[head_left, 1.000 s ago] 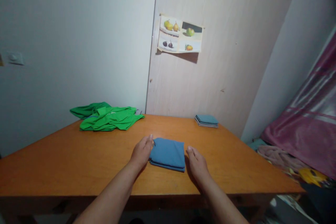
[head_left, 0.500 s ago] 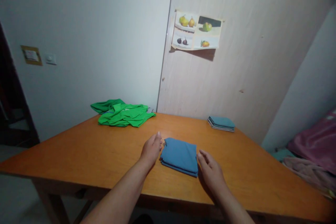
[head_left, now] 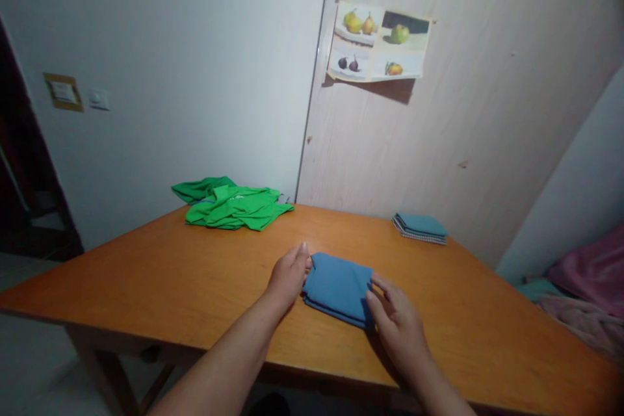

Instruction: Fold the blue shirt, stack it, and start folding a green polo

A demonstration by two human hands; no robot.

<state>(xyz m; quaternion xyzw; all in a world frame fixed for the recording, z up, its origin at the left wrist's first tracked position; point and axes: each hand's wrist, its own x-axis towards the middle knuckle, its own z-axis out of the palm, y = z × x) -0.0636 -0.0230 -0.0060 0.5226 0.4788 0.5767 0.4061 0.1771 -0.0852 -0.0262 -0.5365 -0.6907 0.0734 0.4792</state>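
Note:
A folded blue garment point(head_left: 338, 287) lies in a flat, layered square near the front of the wooden table. My left hand point(head_left: 288, 273) is at its left edge, thumb up and fingers curled against the cloth; the fingertips are partly hidden. On the opposite side, my right hand point(head_left: 397, 318) has its thumb and fingers on the right edge, with a gap showing between them. Both hands hold the garment from its sides, and it rests on the tabletop.
A crumpled green garment point(head_left: 238, 207) lies at the table's back left. Folded cloths, blue over checked, form a small stack point(head_left: 422, 226) at the back right. The wooden table point(head_left: 195, 299) meets the wall behind. Pink fabric point(head_left: 589, 276) is piled beyond its right edge.
My right hand has come in against the garment's right edge, and my left hand has closed in on the left edge. The camera view has shifted slightly.

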